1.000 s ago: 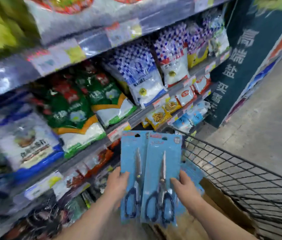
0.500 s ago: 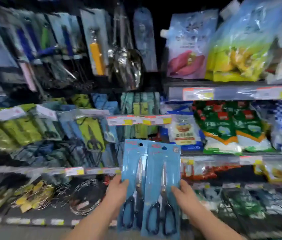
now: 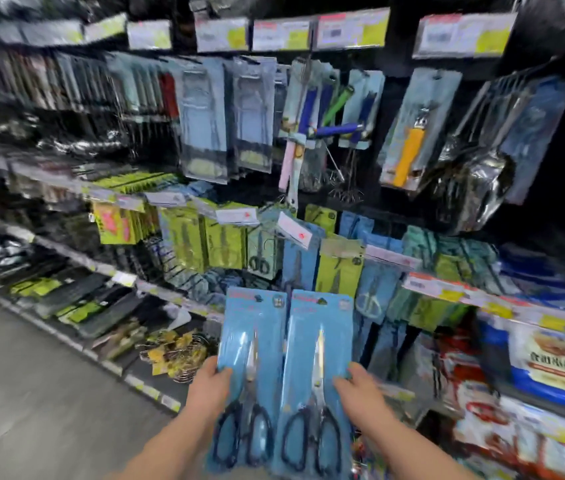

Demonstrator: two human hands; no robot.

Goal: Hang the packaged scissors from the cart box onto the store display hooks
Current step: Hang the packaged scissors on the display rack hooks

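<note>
Head view — left hand [image 3: 209, 389] grip on left scissors pack [image 3: 250, 375], right hand [image 3: 360, 393] on right scissors pack [image 3: 317, 382] — forearms extended, upright.

I see left hand [image 3: 210, 388] gripping left scissors pack [image 3: 251, 355] | right hand [image 3: 360, 393] gripping right scissors pack [image 3: 317, 368] | lower centre, upright, before display hooks [image 3: 274, 216]

The whole display [image 3: 274, 202] is motion-blurred; price tags [image 3: 281, 34] above the blue scissor packs [image 3: 284, 375] cannot be read. The packs' lower edges run off the bottom border, and their print is smeared. Hooks behind the packs cannot be made out.
</note>
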